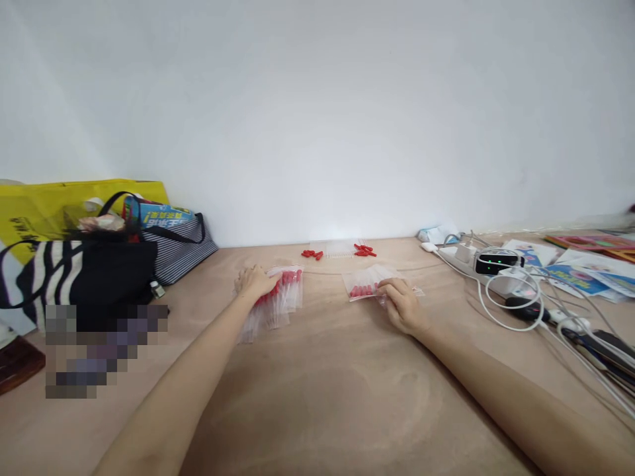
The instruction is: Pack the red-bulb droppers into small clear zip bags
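Left hand [255, 283], fingers curled, on fanned clear bags [278, 301] of red pieces [290, 276], toward the desk's [317, 396] far edge; right hand [401, 306], fingers bent, on further bags [361, 280] to the right; whether either grips cannot be told; loose red pieces [366, 251] lie near that edge.

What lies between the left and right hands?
Head view, left to right: fanned clear bags with red pieces at the left hand, a stretch of tabletop, then a smaller group of clear bags at the right hand.
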### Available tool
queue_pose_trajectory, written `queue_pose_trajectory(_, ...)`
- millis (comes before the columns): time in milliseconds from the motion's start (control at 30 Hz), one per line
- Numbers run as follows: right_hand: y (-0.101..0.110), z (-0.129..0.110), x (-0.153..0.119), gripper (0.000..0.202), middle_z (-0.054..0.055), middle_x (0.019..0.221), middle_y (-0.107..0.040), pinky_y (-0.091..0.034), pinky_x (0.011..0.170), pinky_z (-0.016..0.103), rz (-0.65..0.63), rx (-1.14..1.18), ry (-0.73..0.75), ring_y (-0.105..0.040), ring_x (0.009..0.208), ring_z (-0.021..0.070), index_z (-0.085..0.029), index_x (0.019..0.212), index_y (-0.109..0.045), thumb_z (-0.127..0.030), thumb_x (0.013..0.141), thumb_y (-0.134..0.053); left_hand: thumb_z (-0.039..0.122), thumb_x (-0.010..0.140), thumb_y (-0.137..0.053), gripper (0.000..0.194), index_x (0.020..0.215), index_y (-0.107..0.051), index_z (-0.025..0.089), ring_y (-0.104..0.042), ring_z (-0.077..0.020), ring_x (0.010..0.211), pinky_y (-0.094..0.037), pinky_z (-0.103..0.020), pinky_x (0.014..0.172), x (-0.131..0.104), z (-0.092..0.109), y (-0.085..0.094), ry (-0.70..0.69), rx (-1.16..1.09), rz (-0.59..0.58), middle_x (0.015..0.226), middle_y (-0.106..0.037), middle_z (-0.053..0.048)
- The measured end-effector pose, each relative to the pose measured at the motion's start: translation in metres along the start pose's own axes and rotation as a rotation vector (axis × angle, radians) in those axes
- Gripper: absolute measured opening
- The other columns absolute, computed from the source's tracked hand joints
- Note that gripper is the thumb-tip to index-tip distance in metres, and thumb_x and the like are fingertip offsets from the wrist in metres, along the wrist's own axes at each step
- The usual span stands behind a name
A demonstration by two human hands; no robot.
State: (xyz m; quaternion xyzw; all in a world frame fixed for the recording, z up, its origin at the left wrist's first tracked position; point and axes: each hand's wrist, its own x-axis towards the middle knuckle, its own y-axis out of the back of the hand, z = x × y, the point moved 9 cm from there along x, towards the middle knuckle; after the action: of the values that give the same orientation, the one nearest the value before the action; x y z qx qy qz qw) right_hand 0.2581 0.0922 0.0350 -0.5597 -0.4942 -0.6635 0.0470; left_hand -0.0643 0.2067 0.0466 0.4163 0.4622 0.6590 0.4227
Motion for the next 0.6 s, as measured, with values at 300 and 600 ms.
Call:
queue_pose_trajectory(300, -0.02, -0.043, 0.003, 0.017, 0.009, 0.086, -0.053, -0.04, 0.066, 0.03, -0.139, 0.018, 0.206, -0.046, 0.076, 0.0172, -0.018, 0.08, -0.048, -0.008, 0.073, -0.036, 0.054, 0.038, -0.069, 0.056, 0.075, -0.05, 0.016, -0.051, -0.0148, 0.052, -0.038, -0.024, 0.049, 0.015, -0.006, -0.026, -0.235, -0.543, -0.383, 0.058, -0.057, 0.001)
queue_pose_trajectory(600, -0.02, -0.035, 0.002, 0.017, 0.008, 0.085, -0.054, -0.04, 0.065, 0.03, -0.127, -0.014, 0.186, -0.047, 0.075, 0.017, -0.018, 0.077, -0.049, -0.007, 0.071, -0.037, 0.043, 0.064, -0.055, 0.028, 0.063, -0.05, 0.016, -0.05, -0.0133, 0.06, -0.038, -0.023, 0.057, 0.006, 0.03, 0.011, -0.424, -0.549, -0.183, 0.062, -0.055, 0.001)
